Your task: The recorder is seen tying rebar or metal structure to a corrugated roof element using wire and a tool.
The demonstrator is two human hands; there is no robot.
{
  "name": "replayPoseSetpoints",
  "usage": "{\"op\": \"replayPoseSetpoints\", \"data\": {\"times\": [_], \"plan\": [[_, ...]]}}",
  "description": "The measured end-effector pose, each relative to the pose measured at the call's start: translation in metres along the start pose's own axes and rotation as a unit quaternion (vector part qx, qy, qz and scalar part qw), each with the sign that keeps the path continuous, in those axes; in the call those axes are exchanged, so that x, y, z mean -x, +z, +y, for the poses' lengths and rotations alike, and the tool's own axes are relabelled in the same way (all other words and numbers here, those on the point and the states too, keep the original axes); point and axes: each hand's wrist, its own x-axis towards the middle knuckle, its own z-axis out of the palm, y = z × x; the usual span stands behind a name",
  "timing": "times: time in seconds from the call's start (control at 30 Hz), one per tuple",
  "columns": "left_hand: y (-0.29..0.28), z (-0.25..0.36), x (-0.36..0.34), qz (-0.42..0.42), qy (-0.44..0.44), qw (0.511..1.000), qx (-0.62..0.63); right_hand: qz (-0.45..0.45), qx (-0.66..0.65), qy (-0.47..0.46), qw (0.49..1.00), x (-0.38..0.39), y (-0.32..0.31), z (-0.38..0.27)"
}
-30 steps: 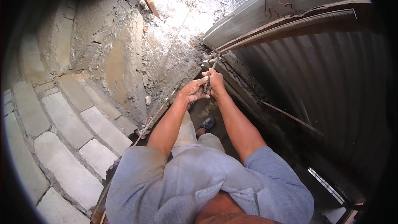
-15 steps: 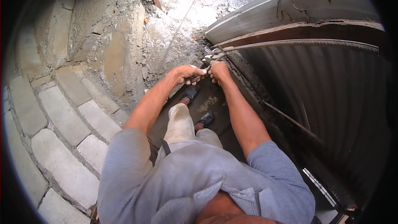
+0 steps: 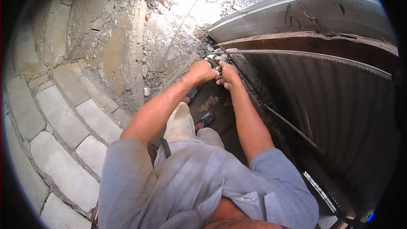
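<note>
My left hand (image 3: 202, 72) and my right hand (image 3: 229, 75) meet in front of me, fingertips touching or nearly so. The fingers of both are curled and pinched together. Whatever lies between them is too small and too covered by the fingers to make out. Pale dust coats the fingertips. Just beyond my hands are some whitish broken stones (image 3: 217, 58), partly hidden by my fingers. Below, my feet in dark shoes (image 3: 206, 118) stand on a dark, damp surface.
To the left runs a wall of grey blocks (image 3: 63, 114) with mortar joints. A dark corrugated sheet (image 3: 339, 101) edged by a ribbed bar (image 3: 313, 55) fills the right side. Behind it lie a brown board (image 3: 305, 42) and a pale curved sheet (image 3: 271, 19). A thin line (image 3: 186, 17) crosses the rough ground ahead.
My left hand has moved right, closing against my right hand. The right hand has shifted slightly to the right. The whole view has tilted a little.
</note>
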Motion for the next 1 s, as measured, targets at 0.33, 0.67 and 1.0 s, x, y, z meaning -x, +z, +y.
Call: {"op": "replayPoseSetpoints", "data": {"times": [0.33, 0.67, 1.0], "plan": [[-0.044, -0.045, 0.007, -0.239, -0.115, 0.855, 0.446, -0.013, 0.127, -0.027, 0.991, 0.007, 0.01, -0.009], [-0.074, -0.005, 0.01, -0.23, -0.035, 0.967, 0.101, 0.014, -0.084, -0.016, 0.996, 0.0, 0.019, 0.001], [0.01, -0.018, 0.024, -0.142, 0.042, 0.989, 0.014, 0.026, 0.11, -0.077, 0.991, 0.008, 0.005, 0.016]]}}
